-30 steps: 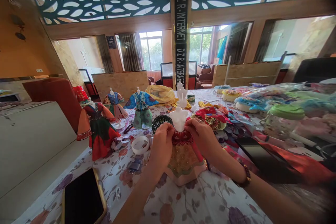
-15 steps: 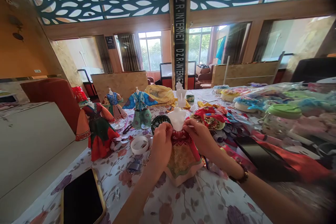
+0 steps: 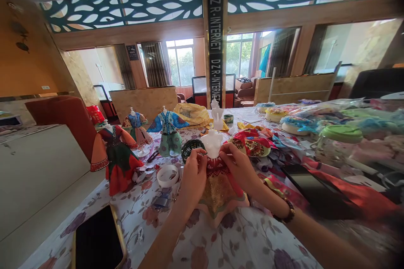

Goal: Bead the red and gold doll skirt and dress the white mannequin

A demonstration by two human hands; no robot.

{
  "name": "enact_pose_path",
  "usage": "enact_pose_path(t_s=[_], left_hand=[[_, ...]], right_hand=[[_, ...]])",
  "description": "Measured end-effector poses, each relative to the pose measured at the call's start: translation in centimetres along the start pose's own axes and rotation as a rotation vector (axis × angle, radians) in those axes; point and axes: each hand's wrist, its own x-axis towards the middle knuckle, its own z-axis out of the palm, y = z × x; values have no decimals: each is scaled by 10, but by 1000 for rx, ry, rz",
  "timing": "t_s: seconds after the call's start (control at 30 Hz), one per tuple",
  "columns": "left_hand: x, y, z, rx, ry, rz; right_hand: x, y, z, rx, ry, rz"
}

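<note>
A small white mannequin torso (image 3: 212,143) stands upright in front of me, wearing a doll dress (image 3: 217,189) with a red patterned waist and a gold skirt edged in green and pale pink. My left hand (image 3: 196,172) pinches the top edge of the dress at the torso's left side. On the other side, my right hand (image 3: 238,166) pinches the same edge, fingertips close against the torso. A dark woven basket (image 3: 189,148) sits just behind my left hand. Beyond the torso stands another bare white mannequin (image 3: 217,115).
Dressed doll mannequins stand at left: one in red and green (image 3: 118,155), one in blue (image 3: 167,130). A roll of white tape (image 3: 167,175) and a phone (image 3: 98,237) lie nearer me. Fabric scraps, a dark tablet (image 3: 312,185) and a green-lidded jar (image 3: 341,143) crowd the right.
The skirt's hem has flared wider and shifted slightly. Both hands stay at the dress's top edge, with only small finger movements.
</note>
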Motion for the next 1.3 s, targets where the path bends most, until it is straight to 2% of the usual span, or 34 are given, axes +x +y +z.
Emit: enact_pose_path(t_s=[0.1,0.4,0.87,1.1,1.3], left_hand=[[-1,-2,-1,-30,-8,26],[-3,-14,3,-94,67,87],[-9,-17,8,-188,68,-4],[-12,-20,9,-260,69,-48],[-11,-21,11,-410,46,-115]], right_hand=[[-1,4,1,17,16,-17],[-7,7,2,25,84,-16],[-8,8,5,75,27,57],[-9,8,5,207,17,96],[-12,10,9,467,5,214]])
